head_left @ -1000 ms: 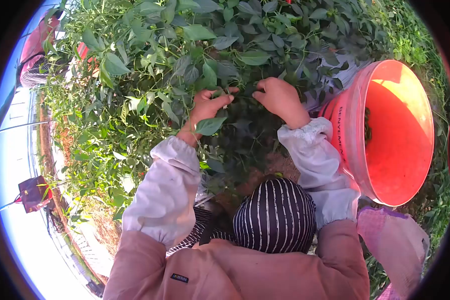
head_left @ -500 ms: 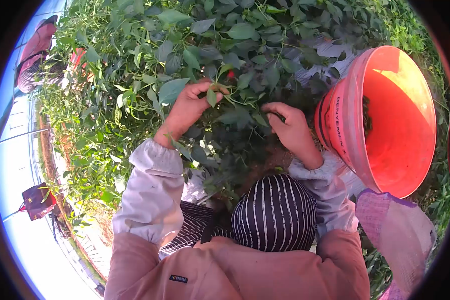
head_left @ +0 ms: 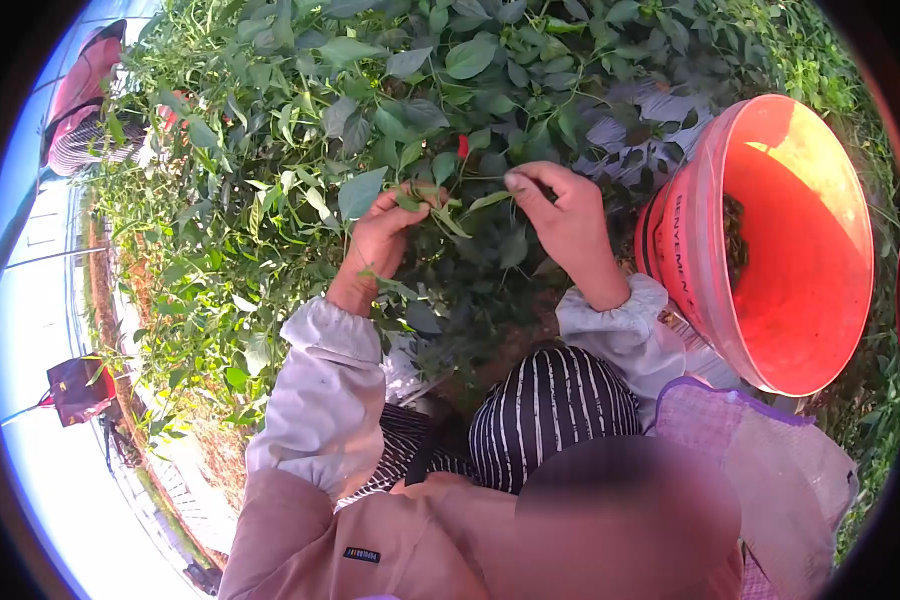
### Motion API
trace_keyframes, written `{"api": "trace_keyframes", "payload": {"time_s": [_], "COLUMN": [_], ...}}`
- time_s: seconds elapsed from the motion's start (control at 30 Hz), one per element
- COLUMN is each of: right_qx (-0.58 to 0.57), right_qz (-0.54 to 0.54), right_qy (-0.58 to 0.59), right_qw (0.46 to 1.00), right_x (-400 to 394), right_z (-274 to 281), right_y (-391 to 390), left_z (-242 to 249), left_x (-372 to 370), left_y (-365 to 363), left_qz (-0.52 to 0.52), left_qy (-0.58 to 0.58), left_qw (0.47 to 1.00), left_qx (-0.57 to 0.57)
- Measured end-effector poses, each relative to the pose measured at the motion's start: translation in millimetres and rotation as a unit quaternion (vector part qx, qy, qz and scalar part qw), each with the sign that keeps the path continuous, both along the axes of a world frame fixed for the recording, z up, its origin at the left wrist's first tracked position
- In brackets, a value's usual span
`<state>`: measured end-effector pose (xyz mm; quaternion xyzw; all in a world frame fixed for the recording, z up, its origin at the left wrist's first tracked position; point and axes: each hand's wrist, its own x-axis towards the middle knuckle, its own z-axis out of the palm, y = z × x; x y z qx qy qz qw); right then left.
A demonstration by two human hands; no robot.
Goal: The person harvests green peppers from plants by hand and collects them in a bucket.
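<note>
Both my hands are raised into a leafy green pepper plant [head_left: 300,120]. My left hand [head_left: 385,235] pinches a stem and leaves among the foliage. A little to its right, my right hand [head_left: 560,215] has its fingertips closed on a leaf stalk. A small red pepper [head_left: 462,146] hangs just above and between the two hands, touched by neither. An orange bucket [head_left: 690,270] tilts at my right forearm, with dark picked peppers [head_left: 735,240] inside it.
Another person in red and striped clothing [head_left: 80,110] bends among the plants at the far left. A purple mesh bag [head_left: 760,460] lies below the bucket. A dark red bag [head_left: 75,388] hangs at the left. Bare soil [head_left: 490,360] shows under the plant.
My right hand rose from beside the bucket up to the leaves next to my left hand. My left hand dropped slightly. The bucket stayed in place.
</note>
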<state>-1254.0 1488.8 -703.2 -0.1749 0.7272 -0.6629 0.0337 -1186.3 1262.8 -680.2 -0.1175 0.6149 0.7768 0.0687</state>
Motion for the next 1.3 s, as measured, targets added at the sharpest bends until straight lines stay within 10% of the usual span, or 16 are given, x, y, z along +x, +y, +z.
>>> {"api": "trace_keyframes", "payload": {"time_s": [0.1,0.23,0.37,0.47,0.57,0.63,0.7,0.77,0.83,0.93,1.13,1.3], "right_qx": [-0.047,-0.107,-0.25,-0.251,0.007,-0.052,-0.004,0.021,0.044,0.063,0.128,0.221], "right_qz": [-0.103,0.054,0.135,0.146,0.163,0.1,0.094,0.088,0.06,0.067,0.118,0.225], "right_qy": [-0.247,-0.434,-0.428,-0.401,-0.238,0.05,0.056,0.027,0.034,0.054,0.184,0.235], "right_qw": [0.962,0.893,0.858,0.869,0.957,0.992,0.994,0.995,0.997,0.994,0.967,0.919], "right_x": [-17.0,-0.1,17.6,27.9,36.5,39.0,41.7,35.3,27.8,21.2,15.3,29.7], "right_z": [-39.1,-69.0,-64.0,-62.2,-37.4,-33.7,-28.9,-30.0,-31.7,-9.7,5.3,-1.1], "right_y": [35.5,35.6,9.6,6.0,15.5,9.3,14.5,20.8,22.2,16.1,3.4,12.1], "left_z": [-9.4,-13.0,7.4,4.6,3.0,2.5,-0.3,-20.0,-35.5,-35.4,-17.6,-2.0], "left_x": [10.4,7.1,-9.1,-17.0,-15.5,-9.0,-3.8,-0.5,3.2,6.0,6.7,2.4], "left_y": [-12.8,-3.1,36.3,39.4,44.5,48.4,45.8,32.8,18.9,13.4,12.5,13.0], "left_qz": [0.014,-0.047,-0.108,-0.26,-0.178,-0.166,-0.147,-0.108,-0.077,-0.152,-0.274,-0.357], "left_qy": [-0.071,-0.038,0.056,0.073,0.215,0.261,0.301,0.09,-0.025,0.312,0.24,0.278], "left_qw": [0.997,0.988,0.871,0.658,0.663,0.709,0.749,0.961,0.996,0.794,0.828,0.74], "left_qx": [0.011,-0.143,-0.476,-0.703,-0.695,-0.634,-0.571,-0.237,-0.047,-0.5,-0.425,-0.498]}}
